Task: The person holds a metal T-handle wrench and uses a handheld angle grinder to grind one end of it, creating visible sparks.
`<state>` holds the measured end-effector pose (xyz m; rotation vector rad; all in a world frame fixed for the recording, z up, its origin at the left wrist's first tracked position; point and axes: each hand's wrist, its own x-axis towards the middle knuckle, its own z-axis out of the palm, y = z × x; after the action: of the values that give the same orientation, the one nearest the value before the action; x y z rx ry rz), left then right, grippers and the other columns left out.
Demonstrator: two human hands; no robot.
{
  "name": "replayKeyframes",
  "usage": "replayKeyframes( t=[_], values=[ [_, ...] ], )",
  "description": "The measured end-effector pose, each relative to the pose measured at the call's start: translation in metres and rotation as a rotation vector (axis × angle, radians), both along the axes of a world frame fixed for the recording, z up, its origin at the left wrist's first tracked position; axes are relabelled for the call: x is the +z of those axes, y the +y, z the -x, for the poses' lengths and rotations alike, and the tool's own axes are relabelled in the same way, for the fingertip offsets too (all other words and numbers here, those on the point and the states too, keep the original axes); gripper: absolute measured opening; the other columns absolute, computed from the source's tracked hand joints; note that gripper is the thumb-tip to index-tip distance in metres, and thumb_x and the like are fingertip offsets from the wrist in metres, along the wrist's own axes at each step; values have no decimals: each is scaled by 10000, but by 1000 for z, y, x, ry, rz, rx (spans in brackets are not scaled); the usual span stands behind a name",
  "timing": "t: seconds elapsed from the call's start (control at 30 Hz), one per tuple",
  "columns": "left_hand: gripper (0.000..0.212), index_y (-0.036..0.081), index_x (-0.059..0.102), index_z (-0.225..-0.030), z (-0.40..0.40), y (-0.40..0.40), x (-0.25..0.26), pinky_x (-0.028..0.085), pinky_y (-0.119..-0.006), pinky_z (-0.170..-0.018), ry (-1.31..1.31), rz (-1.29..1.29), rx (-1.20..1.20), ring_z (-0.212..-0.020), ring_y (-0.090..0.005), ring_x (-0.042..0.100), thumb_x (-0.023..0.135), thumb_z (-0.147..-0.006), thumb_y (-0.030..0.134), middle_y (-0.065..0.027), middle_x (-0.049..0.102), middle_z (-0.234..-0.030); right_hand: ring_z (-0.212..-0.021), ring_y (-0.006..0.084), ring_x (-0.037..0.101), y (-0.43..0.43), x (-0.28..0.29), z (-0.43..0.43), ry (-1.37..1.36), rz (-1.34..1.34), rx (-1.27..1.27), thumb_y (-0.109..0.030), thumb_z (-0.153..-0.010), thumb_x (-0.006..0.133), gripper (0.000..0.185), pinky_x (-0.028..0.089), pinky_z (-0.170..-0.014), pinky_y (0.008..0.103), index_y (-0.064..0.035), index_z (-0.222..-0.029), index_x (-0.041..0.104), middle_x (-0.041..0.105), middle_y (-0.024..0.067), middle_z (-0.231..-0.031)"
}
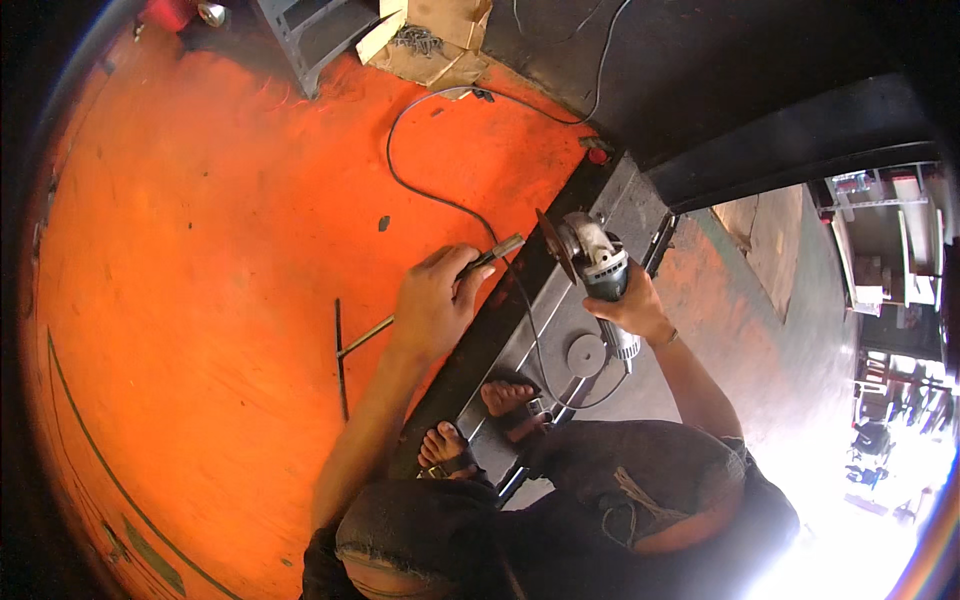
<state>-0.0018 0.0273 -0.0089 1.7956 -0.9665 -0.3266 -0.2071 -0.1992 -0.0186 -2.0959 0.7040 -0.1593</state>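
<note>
My left hand (435,300) grips the shaft of a metal T-handle tool (367,334). Its crossbar lies to the left of my forearm, and its thicker tip points right. My right hand (634,304) holds an angle grinder (600,259) around its body. The grinder's thin brown disc (556,246) is seen nearly edge-on, just right of the tool's tip, with a small gap between them. Whether the disc spins cannot be told. A loose round grey disc (586,355) rests on the metal surface below the grinder.
A dark metal beam (480,345) runs diagonally under my hands, with my sandalled feet (444,446) on it. The grinder's cord (450,201) loops across the orange floor (225,225). An opened cardboard box (442,30) with small metal pieces and a stepladder (307,52) stand beyond.
</note>
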Motion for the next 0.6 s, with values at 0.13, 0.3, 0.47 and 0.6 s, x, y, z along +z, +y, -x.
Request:
replayKeyframes(
  t=[0.13,0.3,0.47,0.6],
  values=[
    [172,-1,602,-880,-3,-1,1,405,-352,-540,-16,-31,-31,-576,-216,518,716,-925,120,-119,554,-702,-874,247,676,2,-10,4,16,22,14,-230,-635,849,713,543,-841,382,29,-1247,588,712,166,-993],
    [158,4,598,-877,2,-5,-5,419,-362,-550,-46,-45,-24,-594,-227,536,713,-923,102,-120,570,-720,-921,273,690,13,-6,-2,13,-3,27,-253,-631,852,733,541,-866,382,41,-1248,587,711,195,-1027],
    [152,10,602,-880,11,-10,-12,422,-380,-545,-85,-78,-11,-598,-261,558,712,-921,105,-130,569,-723,-874,262,682,14,-7,-4,55,30,1,-249,-634,853,682,542,-840,384,44,-1197,602,710,182,-978],
    [155,18,592,-884,18,-12,-18,430,-427,-558,-114,-86,-7,-625,-340,575,700,-922,122,-157,576,-743,-826,241,670,16,-8,-6,89,-63,-6,-237,-647,848,604,543,-802,383,32,-1139,624,708,161,-927]
  ],
)
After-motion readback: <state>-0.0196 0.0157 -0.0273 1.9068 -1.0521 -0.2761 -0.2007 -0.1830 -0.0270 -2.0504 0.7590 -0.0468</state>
